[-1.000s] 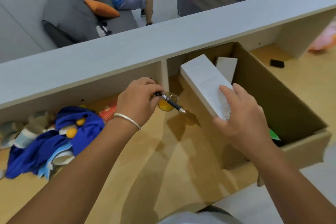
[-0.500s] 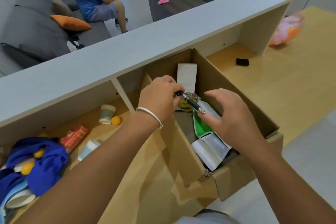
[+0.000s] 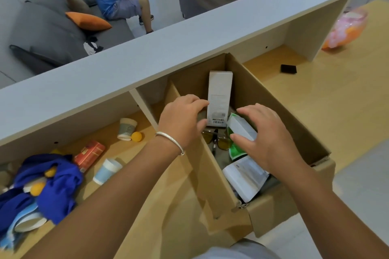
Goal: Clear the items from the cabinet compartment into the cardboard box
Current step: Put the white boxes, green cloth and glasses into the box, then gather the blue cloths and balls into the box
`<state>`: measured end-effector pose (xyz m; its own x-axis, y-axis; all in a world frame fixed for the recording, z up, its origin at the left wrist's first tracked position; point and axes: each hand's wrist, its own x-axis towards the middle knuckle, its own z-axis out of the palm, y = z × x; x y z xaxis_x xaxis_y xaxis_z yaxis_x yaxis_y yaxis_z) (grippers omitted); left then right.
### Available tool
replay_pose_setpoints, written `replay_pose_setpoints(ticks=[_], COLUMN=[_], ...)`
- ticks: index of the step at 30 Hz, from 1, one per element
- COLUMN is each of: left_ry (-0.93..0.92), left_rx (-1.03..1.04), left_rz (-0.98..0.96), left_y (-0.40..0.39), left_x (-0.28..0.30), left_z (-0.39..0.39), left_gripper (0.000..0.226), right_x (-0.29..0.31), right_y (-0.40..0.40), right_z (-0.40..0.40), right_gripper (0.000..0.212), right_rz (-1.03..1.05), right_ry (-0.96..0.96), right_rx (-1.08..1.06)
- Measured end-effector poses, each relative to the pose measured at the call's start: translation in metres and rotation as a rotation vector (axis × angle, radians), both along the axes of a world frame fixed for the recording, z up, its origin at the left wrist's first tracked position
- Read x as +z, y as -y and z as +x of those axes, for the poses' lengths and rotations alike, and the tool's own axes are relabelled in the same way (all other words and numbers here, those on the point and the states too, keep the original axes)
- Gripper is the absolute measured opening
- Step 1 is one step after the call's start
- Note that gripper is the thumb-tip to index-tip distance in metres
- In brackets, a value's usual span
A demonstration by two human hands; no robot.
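1. Cardboard box point(image 3: 271, 99) standing in the right cabinet compartment, already loaded: tall white carton point(image 3: 220, 99) upright at the back, yellow-lensed glasses point(image 3: 221, 142) and pen point(image 3: 214, 147) on the bottom, green-and-white pack point(image 3: 239, 132), white pouch point(image 3: 245, 178) nearest
2. Left hand point(image 3: 182, 120) over the box's left wall, fingers loosely spread, nothing held
3. Right hand point(image 3: 265, 139) over the contents, fingers apart, thumb touching the green-and-white pack, no grip
4. Left compartment point(image 3: 126, 153) not yet cleared, judged roughly half done: two cups point(image 3: 127, 128) lying free, a third point(image 3: 29, 224) by the blue cloth point(image 3: 56, 187), red packet point(image 3: 89, 154), four orange balls point(image 3: 136, 136) visible
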<state>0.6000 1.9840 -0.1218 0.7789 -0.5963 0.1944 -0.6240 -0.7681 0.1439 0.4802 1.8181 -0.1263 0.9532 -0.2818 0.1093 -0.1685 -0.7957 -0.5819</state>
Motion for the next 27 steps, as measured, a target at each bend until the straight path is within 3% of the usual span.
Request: replay_pose_setpoints(ticks=[6, 15, 27], left_ry=[-0.028, -0.104, -0.229], left_rx=[0.136, 0.447, 0.805], left_rz=[-0.015, -0.017, -0.099], left_y=[-0.074, -0.243, -0.475], left_x=[-0.018, -0.057, -0.115], left_z=[-0.012, -0.047, -0.090], left_gripper=[0.041, 0.038, 0.044], right_x=[-0.004, -0.013, -0.106], right_y=[-0.045, -0.176, -0.369], right_z=[0.012, 0.042, 0.093], right_gripper=[0.053, 0.054, 0.075], right_rz=[-0.002, -0.029, -0.082], right_ry=[0.011, -0.013, -0.268], right_rx=[0.136, 0.398, 0.490])
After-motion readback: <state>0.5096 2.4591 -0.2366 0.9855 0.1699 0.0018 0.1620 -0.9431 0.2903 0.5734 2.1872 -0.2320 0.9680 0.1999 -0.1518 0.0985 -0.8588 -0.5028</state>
